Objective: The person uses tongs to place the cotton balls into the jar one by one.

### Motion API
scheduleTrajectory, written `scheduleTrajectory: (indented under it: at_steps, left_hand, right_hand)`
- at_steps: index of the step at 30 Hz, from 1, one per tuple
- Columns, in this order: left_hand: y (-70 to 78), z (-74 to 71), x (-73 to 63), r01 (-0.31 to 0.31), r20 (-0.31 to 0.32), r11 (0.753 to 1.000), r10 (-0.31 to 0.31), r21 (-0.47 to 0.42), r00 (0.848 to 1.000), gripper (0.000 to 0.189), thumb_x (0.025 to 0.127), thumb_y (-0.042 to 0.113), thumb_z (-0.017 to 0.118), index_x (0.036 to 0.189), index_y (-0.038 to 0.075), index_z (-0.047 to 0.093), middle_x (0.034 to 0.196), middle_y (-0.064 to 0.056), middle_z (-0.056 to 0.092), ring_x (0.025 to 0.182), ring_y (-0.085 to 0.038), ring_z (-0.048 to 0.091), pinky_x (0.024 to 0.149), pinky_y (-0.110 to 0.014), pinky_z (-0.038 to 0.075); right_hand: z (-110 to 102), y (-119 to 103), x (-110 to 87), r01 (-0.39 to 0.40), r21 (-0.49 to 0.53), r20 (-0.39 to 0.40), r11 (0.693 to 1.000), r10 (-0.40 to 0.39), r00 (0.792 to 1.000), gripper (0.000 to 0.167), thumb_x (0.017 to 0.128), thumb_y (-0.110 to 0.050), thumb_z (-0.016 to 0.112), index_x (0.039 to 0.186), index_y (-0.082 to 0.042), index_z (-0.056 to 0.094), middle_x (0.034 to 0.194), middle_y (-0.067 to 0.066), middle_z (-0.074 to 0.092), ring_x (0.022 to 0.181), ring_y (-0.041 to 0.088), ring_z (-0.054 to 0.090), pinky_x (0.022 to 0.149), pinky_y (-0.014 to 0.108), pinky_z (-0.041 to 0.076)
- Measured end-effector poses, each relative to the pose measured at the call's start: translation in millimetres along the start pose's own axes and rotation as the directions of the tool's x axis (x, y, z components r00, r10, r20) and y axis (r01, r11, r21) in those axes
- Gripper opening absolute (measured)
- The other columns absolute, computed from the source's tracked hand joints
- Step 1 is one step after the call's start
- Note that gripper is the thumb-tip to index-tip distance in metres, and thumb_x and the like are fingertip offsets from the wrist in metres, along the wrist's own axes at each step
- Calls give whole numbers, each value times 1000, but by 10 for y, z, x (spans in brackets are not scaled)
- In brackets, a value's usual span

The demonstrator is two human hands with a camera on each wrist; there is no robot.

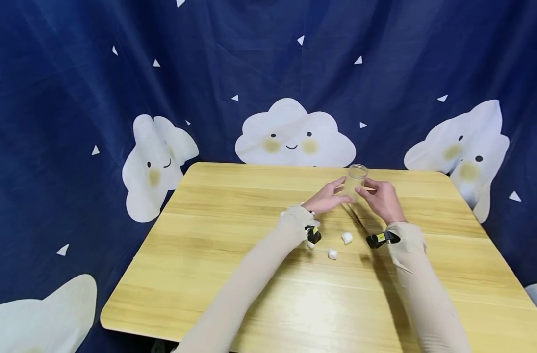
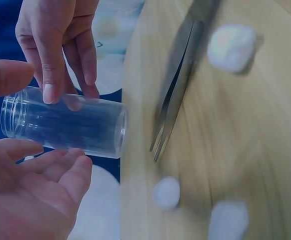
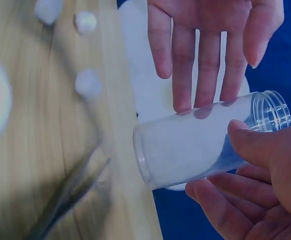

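A clear jar (image 1: pixel 351 188) with a threaded, lidless mouth stands upright near the back of the table, between both hands. My right hand (image 1: pixel 385 201) holds its right side, the thumb near the neck and the fingers round the far side, as the right wrist view shows. My left hand (image 1: pixel 326 197) reaches in from the left. Its nearly straight fingers touch the jar's wall, while its thumb is raised away from it. Metal tweezers (image 2: pixel 181 82) lie on the wood just in front of the jar, tips apart. Several white cotton balls (image 1: pixel 347 238) are scattered nearby.
The light wooden table (image 1: pixel 197 245) has rounded corners. Behind it hangs a dark blue curtain (image 1: pixel 268 59) with white clouds, close to the back edge. Another cotton ball (image 1: pixel 332 254) lies between the forearms, and one more (image 1: pixel 311 245) is beside the left wrist.
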State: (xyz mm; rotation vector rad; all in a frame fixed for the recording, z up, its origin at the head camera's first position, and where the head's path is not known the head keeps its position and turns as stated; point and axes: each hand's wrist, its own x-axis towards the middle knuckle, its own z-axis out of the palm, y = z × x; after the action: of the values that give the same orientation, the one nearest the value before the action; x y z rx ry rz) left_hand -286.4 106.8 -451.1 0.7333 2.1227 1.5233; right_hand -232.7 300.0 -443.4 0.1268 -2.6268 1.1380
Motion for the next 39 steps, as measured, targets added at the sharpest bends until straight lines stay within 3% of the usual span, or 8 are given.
scheduleTrajectory:
  at_steps: [9, 14, 22, 32, 39]
  left_hand:
    - [-80, -320, -263, -30, -52, 998, 32, 50, 998, 78, 100, 24, 67, 165, 17, 24, 173, -4, 25, 155, -34, 37, 129, -49, 35]
    - [-145, -524, -456, -10, -84, 999, 14, 52, 996, 76, 101, 22, 66, 165, 20, 25, 173, -4, 26, 155, -35, 37, 125, -52, 40]
    - [-247, -812, -770, 40, -116, 999, -36, 33, 993, 75, 102, 21, 64, 165, 14, 25, 173, -6, 26, 155, -37, 35, 126, -51, 40]
    - [-408, -1042, -1063, 73, -175, 997, -71, 4, 982, 73, 102, 23, 64, 165, 16, 27, 171, -8, 31, 155, -35, 36, 127, -46, 39]
    - [-538, -1182, -1252, 113, -218, 993, -105, 26, 970, 73, 103, 22, 62, 165, 14, 25, 171, -10, 30, 155, -35, 37, 126, -50, 40]
  right_hand:
    - [295, -191, 152, 65, 41, 36, 997, -66, 997, 41, 102, -17, 67, 136, 4, 64, 132, 28, 68, 110, 49, 71, 93, 59, 62]
    - [493, -344, 228, 59, 64, 88, 996, -65, 994, 42, 102, -18, 66, 139, 2, 62, 134, 28, 67, 111, 48, 71, 93, 58, 63]
    - [820, -570, 290, 37, 75, 159, 997, -48, 986, 45, 102, -20, 68, 141, 0, 61, 130, 28, 69, 111, 46, 72, 94, 55, 64]
    - [1152, -797, 329, 53, 113, 217, 992, -77, 973, 41, 101, -20, 69, 137, -1, 65, 128, 25, 71, 111, 44, 73, 96, 54, 63]
    - [1393, -893, 341, 54, 152, 264, 987, -93, 960, 42, 101, -20, 69, 137, 1, 64, 128, 26, 71, 111, 44, 73, 96, 54, 63]
